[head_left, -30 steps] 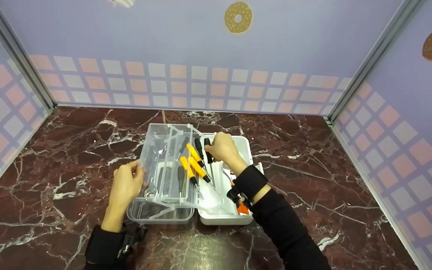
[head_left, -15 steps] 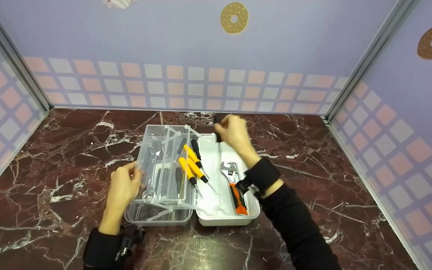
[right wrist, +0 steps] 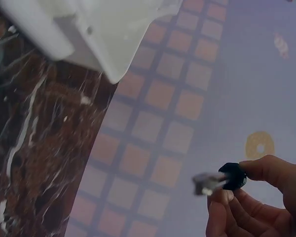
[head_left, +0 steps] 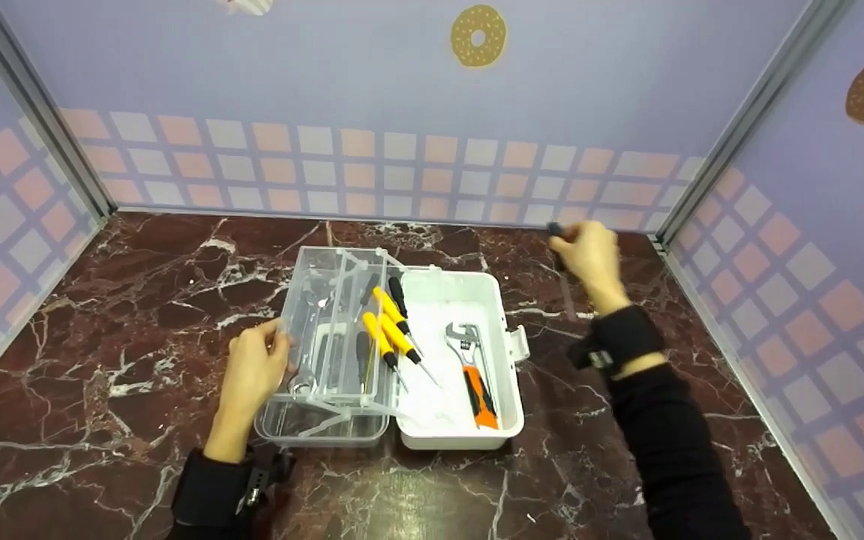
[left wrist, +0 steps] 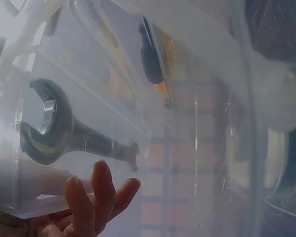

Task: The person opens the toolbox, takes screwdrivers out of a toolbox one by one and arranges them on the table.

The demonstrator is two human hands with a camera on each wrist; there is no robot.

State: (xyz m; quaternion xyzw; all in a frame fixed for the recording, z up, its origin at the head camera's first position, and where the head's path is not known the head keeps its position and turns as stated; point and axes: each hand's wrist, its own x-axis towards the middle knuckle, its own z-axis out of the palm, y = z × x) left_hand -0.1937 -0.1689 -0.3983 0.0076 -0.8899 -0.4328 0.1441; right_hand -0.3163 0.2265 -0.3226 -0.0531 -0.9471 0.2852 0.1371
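Note:
My right hand [head_left: 589, 255] pinches the black handle of a screwdriver [right wrist: 232, 176] above the table, right of the toolbox. Its metal shaft points downward, blurred in the head view. At the left side, my left hand [head_left: 252, 364] holds the wall of a clear plastic tray [head_left: 298, 300], with fingers on one side and the thumb behind the plastic. Through that tray shows an open-end wrench [left wrist: 52, 126]. Several yellow-handled screwdrivers [head_left: 399, 341] lean from the tray side into the white toolbox base [head_left: 432, 382]. An orange-and-black adjustable wrench [head_left: 481, 397] lies in the base.
A white latch [head_left: 518, 343] sticks out from the toolbox's right side. Below the raised tray sits the clear lid [head_left: 319, 435], hinged left of the base. Patterned panels [head_left: 439, 172] wall the marble table [head_left: 139, 300] at the back and both sides.
My right hand has lifted the black-handled screwdriver out of the toolbox and carried it right, past the latch side. The left hand stays at the clear tray.

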